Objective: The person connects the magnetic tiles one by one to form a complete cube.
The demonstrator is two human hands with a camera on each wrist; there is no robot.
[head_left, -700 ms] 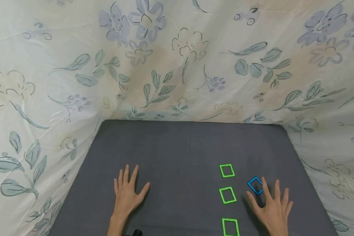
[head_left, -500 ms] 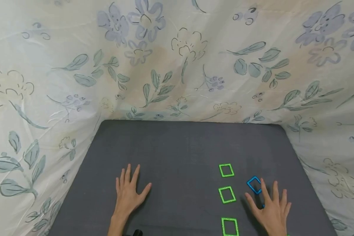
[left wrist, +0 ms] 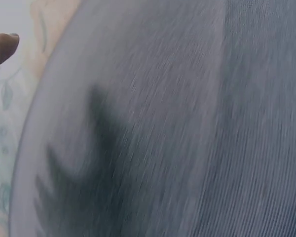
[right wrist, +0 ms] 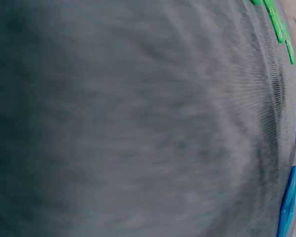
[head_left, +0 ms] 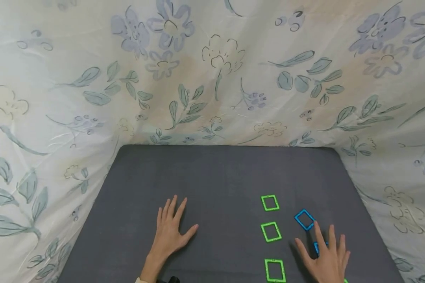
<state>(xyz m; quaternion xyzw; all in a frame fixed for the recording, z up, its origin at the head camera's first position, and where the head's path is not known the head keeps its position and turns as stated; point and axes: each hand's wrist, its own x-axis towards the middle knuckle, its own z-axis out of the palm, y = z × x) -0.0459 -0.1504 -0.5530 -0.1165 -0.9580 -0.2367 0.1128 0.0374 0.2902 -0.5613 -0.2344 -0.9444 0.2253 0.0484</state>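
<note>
Fingers spread, my left hand (head_left: 170,232) is held over the left half of the dark grey table with nothing in its grasp. In the left wrist view a fingertip (left wrist: 2,49) and the hand's shadow show. My right hand (head_left: 325,257), also spread, hovers at the right beside a blue square frame (head_left: 299,213). It partly covers a second blue frame (head_left: 315,247). Left of it, three green frames form a column: the far one (head_left: 268,195), the middle one (head_left: 268,223) and the near one (head_left: 274,260). Blue frames (right wrist: 287,202) edge the right wrist view.
A green sliver (head_left: 346,281) peeks out beside the right hand at the bottom edge. Floral cloth (head_left: 226,86) hangs behind and along both sides of the grey table (head_left: 212,177). A small black object (head_left: 174,280) shows by the left wrist.
My left hand has moved to the right, still spread. The right hand has drawn slightly nearer, uncovering more of the second blue frame. The head view has shifted a little; the frames lie unmoved.
</note>
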